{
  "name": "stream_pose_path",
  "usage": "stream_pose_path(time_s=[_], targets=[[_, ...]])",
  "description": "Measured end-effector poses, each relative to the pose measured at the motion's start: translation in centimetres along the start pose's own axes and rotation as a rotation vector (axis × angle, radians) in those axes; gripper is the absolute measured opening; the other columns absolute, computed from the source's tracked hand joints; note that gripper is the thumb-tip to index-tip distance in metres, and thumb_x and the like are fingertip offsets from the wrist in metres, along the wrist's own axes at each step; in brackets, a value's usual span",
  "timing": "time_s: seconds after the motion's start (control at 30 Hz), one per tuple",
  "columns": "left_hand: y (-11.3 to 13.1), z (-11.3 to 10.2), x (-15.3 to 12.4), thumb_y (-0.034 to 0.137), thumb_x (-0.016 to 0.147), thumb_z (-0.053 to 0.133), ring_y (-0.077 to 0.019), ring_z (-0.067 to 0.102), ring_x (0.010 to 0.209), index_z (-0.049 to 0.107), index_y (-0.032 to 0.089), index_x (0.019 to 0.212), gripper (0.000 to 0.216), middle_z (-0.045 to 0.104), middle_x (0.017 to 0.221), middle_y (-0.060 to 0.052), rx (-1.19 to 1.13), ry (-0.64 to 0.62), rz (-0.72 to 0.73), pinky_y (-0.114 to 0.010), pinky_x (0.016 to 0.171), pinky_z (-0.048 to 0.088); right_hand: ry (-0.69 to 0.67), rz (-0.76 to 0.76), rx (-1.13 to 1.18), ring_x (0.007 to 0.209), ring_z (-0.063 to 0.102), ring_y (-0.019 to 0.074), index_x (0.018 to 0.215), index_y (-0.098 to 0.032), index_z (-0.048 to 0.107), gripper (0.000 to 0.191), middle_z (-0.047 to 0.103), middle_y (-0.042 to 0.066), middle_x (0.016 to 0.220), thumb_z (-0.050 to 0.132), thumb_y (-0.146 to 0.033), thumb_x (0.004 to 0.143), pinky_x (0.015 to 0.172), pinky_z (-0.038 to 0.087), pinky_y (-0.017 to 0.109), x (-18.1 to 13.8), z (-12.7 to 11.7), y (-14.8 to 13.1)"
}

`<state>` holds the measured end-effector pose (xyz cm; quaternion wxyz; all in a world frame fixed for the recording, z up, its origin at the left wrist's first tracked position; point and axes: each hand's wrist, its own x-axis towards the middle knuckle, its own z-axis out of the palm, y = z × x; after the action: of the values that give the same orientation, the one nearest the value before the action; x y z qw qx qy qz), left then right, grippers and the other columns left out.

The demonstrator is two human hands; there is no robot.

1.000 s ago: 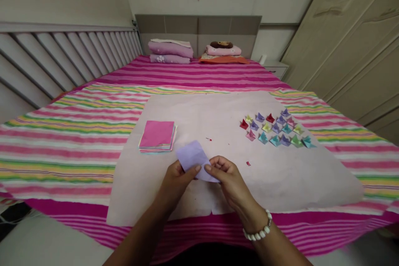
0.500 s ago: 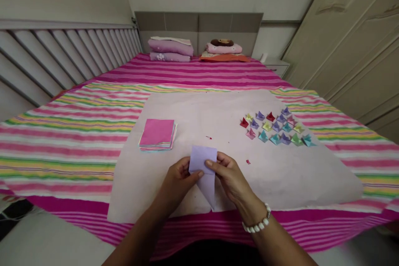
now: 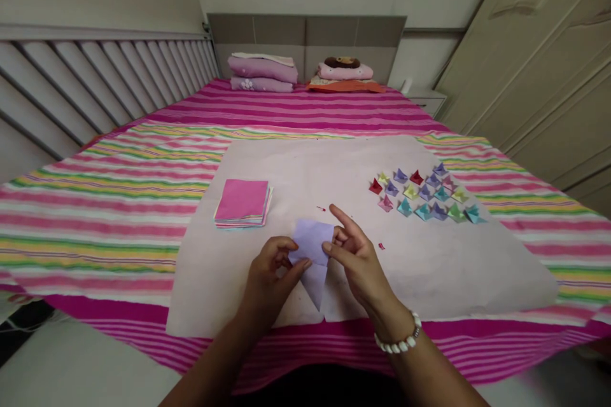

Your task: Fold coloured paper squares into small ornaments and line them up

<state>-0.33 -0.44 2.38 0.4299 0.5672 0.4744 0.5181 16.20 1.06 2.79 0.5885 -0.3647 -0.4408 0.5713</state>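
Note:
A partly folded sheet of lilac origami paper (image 3: 312, 241) is held above the white sheet, a square part on top and a triangular point hanging below. My left hand (image 3: 272, 273) pinches its left edge between thumb and fingers. On the right edge, my right hand (image 3: 360, 261) grips it with the thumb in front and bent fingers behind, while the index finger stretches away from the paper. A bead bracelet (image 3: 400, 340) circles my right wrist. What the fingers do behind the paper is hidden.
A stack of coloured square paper (image 3: 244, 199) lies to the left. Several small folded paper pieces (image 3: 424, 192) stand in rows at the right. Small red bits (image 3: 381, 246) and a tiny red pin-like item (image 3: 321, 208) lie on the white sheet (image 3: 205, 292), over a striped bedspread (image 3: 109, 203).
My right index finger has lifted and stretched out from the paper, and the right thumb has slid toward the right edge. The lower point of the lilac paper has swung slightly left and up.

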Motion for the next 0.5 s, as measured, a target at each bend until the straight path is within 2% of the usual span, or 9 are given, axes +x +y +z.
stream_pose_path(time_s=[0.1,0.23,0.3,0.4,0.5], targets=[[-0.3,0.0,0.1,0.023,0.073,0.074,-0.0106,0.055,0.065,0.059,0.021,0.095,0.027,0.061,0.077,0.002,-0.039,-0.026,-0.071,-0.022,0.060,0.044,-0.038,0.012,-0.045,0.068,0.053,0.0142,0.118,-0.031,0.064,0.046,0.061,-0.002,0.077,0.074,-0.023,0.074,0.065,0.047,0.029,-0.1,-0.1,-0.3],[-0.4,0.1,0.3,0.025,0.073,0.074,-0.0128,0.059,0.072,0.063,0.020,0.100,0.030,0.067,0.086,-0.002,-0.185,-0.070,-0.148,-0.024,0.064,0.046,-0.053,-0.040,-0.090,0.069,0.053,0.0137,0.116,-0.032,0.065,0.047,0.063,0.000,0.087,0.076,-0.023,0.071,0.060,0.046,0.028,-0.3,0.0,-0.9],[-0.4,0.2,0.4,0.025,0.071,0.075,-0.0128,0.059,0.070,0.066,0.019,0.097,0.028,0.068,0.083,-0.002,-0.205,-0.077,-0.158,-0.025,0.064,0.047,-0.065,-0.049,-0.147,0.065,0.050,0.0123,0.115,-0.031,0.066,0.046,0.060,-0.001,0.081,0.076,-0.023,0.072,0.057,0.044,0.026,-0.4,0.1,-1.2],[-0.4,0.3,0.6,0.025,0.068,0.078,-0.0126,0.059,0.069,0.069,0.018,0.088,0.023,0.067,0.083,-0.002,-0.238,-0.072,-0.172,-0.024,0.063,0.046,-0.083,-0.062,-0.243,0.060,0.046,0.0118,0.107,-0.029,0.070,0.033,0.055,-0.003,0.069,0.075,-0.024,0.075,0.054,0.041,0.026,-0.1,-0.1,-1.4],[-0.6,0.3,0.7,0.025,0.064,0.080,-0.0123,0.059,0.073,0.069,0.018,0.078,0.019,0.067,0.085,-0.001,-0.338,-0.071,-0.233,-0.023,0.065,0.046,-0.067,-0.155,-0.334,0.069,0.049,0.0137,0.093,-0.027,0.073,0.019,0.056,0.000,0.077,0.076,-0.027,0.074,0.064,0.045,0.029,0.4,-0.3,-1.3]])
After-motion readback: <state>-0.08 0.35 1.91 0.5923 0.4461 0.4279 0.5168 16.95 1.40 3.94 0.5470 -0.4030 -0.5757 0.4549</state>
